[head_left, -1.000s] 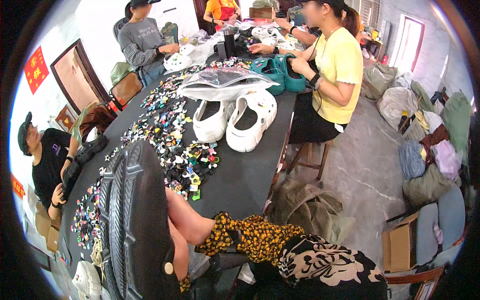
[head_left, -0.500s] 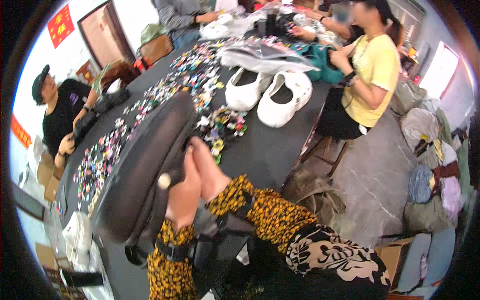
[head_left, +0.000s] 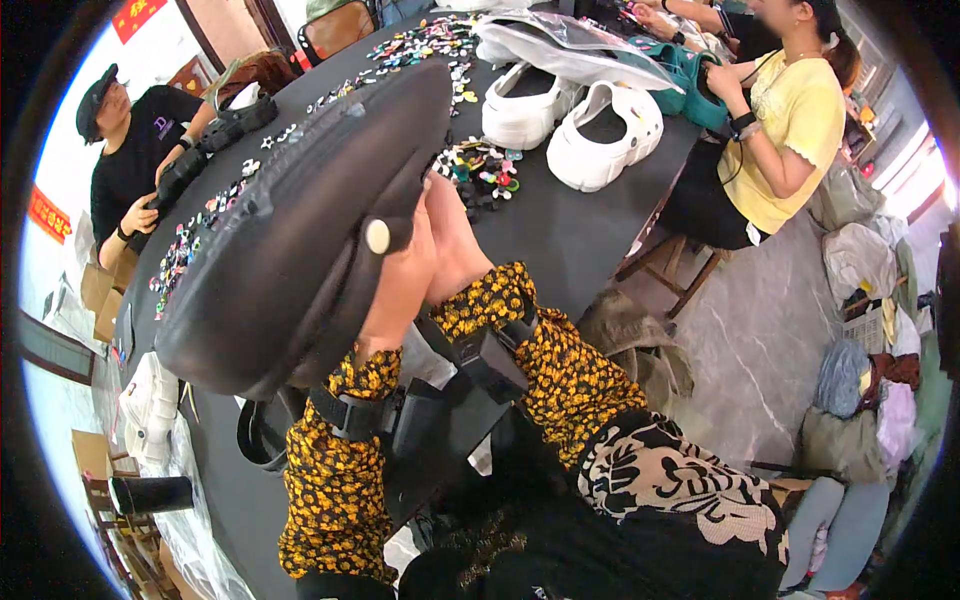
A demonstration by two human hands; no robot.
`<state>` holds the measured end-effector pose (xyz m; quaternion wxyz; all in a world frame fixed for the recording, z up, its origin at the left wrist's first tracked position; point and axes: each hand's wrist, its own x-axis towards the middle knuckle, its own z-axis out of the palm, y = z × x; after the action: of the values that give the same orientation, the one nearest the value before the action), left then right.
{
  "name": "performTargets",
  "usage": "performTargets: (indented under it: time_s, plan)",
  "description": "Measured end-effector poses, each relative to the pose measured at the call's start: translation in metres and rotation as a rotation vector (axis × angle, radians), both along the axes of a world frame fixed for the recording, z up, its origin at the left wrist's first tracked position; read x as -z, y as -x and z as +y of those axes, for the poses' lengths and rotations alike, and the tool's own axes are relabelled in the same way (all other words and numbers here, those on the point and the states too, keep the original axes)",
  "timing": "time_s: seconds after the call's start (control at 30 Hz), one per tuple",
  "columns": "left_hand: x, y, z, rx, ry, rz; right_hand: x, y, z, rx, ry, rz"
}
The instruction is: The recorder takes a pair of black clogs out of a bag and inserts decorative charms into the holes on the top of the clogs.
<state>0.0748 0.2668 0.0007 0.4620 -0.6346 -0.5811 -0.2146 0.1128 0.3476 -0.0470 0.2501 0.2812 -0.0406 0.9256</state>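
Above the near part of the table I hold a black clog (head_left: 290,240), tilted, with its smooth side toward me and a pale round strap button (head_left: 377,236) facing me. My left hand (head_left: 398,295) is closed at the opening edge beside the strap, its fingers hidden by the shoe. Right against it, my right hand (head_left: 455,240) grips the clog's far end; its fingertips are hidden too. Beyond my hands lie small colourful shoe charms (head_left: 485,170). Two white clogs, one on the left (head_left: 520,112) and one on the right (head_left: 604,140), stand behind them.
The dark table (head_left: 560,245) carries more charms along its left side. A white shoe (head_left: 150,410) lies near the left edge. A person in black (head_left: 140,150) handles black clogs across the table; a person in yellow (head_left: 790,125) holds a teal clog (head_left: 700,85).
The clog and both my hands have moved up in the view, and the clog is turned to show more of its outer side. My view has shifted, so the table's far end shows less.
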Motion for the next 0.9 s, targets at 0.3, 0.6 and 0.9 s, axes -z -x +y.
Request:
performTargets:
  time_s: [0.3, 0.6, 0.9]
  plan:
    - [0.004, -0.001, 0.019, 0.524, -0.094, -1.426, -0.018, 0.008, 0.000, 0.094, 0.435, -0.553]
    - [-0.015, 0.017, 0.014, 0.623, -0.142, -1.563, -0.008, 0.016, -0.004, 0.206, 0.348, -0.612]
    - [-0.036, 0.123, -0.019, 0.791, 0.111, -2.225, -0.020, 0.016, -0.021, 0.664, -0.197, -0.976]
